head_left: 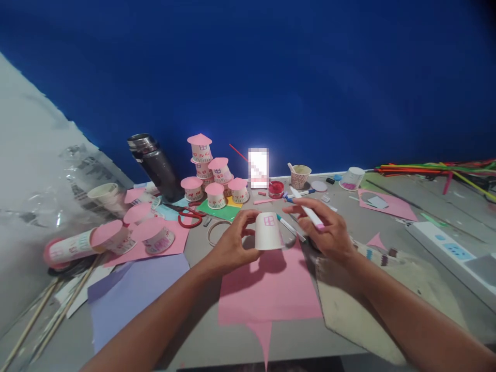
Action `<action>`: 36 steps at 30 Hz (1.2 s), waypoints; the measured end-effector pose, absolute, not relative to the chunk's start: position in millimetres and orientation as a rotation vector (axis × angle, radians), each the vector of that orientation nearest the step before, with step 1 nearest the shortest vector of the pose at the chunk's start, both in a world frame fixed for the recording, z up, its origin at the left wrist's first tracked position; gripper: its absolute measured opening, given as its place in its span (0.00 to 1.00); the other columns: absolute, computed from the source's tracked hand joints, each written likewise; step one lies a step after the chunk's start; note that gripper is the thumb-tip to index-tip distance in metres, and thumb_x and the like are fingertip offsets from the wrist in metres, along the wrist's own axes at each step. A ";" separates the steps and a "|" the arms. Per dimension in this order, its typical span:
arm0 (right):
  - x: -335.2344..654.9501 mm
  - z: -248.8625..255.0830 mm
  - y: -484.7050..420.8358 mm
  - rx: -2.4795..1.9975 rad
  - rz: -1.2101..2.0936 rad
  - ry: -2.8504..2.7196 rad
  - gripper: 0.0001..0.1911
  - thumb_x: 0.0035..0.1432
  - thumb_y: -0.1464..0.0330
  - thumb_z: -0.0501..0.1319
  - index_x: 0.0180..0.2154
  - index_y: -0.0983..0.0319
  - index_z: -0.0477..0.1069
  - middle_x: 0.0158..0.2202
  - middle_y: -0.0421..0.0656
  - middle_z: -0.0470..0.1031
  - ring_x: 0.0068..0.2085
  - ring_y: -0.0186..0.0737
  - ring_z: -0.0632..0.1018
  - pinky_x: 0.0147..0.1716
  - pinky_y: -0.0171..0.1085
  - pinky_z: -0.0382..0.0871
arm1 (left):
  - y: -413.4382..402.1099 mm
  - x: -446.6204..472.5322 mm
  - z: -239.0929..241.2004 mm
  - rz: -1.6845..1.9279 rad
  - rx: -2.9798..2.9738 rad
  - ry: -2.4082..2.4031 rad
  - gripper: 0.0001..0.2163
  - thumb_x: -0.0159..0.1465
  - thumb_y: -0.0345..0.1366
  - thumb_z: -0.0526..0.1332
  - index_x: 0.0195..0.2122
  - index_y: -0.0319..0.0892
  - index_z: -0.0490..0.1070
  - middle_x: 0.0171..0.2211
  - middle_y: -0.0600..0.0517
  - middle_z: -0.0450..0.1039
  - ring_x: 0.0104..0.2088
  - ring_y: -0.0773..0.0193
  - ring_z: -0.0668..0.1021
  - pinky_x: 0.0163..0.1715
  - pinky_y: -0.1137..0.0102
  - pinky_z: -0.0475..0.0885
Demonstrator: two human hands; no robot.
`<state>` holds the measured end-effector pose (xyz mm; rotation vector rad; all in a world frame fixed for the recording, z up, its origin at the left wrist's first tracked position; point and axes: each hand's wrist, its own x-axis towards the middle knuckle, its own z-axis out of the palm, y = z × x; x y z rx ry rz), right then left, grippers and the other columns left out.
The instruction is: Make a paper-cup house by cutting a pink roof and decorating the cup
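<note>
My left hand (234, 245) is closed around the side of a white paper cup (266, 236), which is upside down above the table. A small window is drawn on the cup in pinkish purple. In my right hand (330, 232) is a white marker (310, 211) with a pink end, held to the right of the cup and apart from it. Beneath both hands lies a pink paper sheet (267, 302). Behind them stand several decorated cups with pink paper cone roofs (216, 195), some stacked into a tower (201, 152).
Red-handled scissors (189, 219) and a dark flask (155, 165) are at the left, near more roofed cups (158, 236) and a purple sheet (127, 297). A red paint pot (276, 190) sits at the back. To the right are a beige cloth (368, 305) and a white power strip (453, 253).
</note>
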<state>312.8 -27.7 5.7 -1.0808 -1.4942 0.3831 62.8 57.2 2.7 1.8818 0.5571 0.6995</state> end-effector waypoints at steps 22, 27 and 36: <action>301.1 -0.2 -36.3 -1.289 0.255 -1.455 0.03 0.64 0.66 0.69 0.36 0.56 0.82 0.32 0.41 0.84 0.28 0.40 0.82 0.26 0.37 0.76 | 37.1 67.9 -31.9 0.723 1.733 0.635 0.30 0.57 0.30 0.71 0.59 0.48 0.63 0.60 0.43 0.68 0.58 0.50 0.77 0.59 0.55 0.74; 291.3 6.6 -39.8 -1.149 0.101 -1.651 0.06 0.63 0.74 0.67 0.39 0.57 0.81 0.31 0.42 0.85 0.31 0.42 0.84 0.31 0.39 0.79 | 33.7 69.5 -32.2 0.738 1.813 0.624 0.34 0.55 0.25 0.69 0.62 0.48 0.63 0.61 0.43 0.66 0.60 0.49 0.75 0.61 0.54 0.74; 289.5 11.6 -39.0 -1.064 0.010 -1.774 0.09 0.63 0.76 0.66 0.40 0.56 0.80 0.33 0.42 0.86 0.31 0.43 0.85 0.32 0.39 0.80 | 32.2 69.8 -31.8 0.768 1.871 0.578 0.34 0.54 0.24 0.67 0.62 0.49 0.62 0.61 0.43 0.64 0.63 0.49 0.73 0.62 0.55 0.74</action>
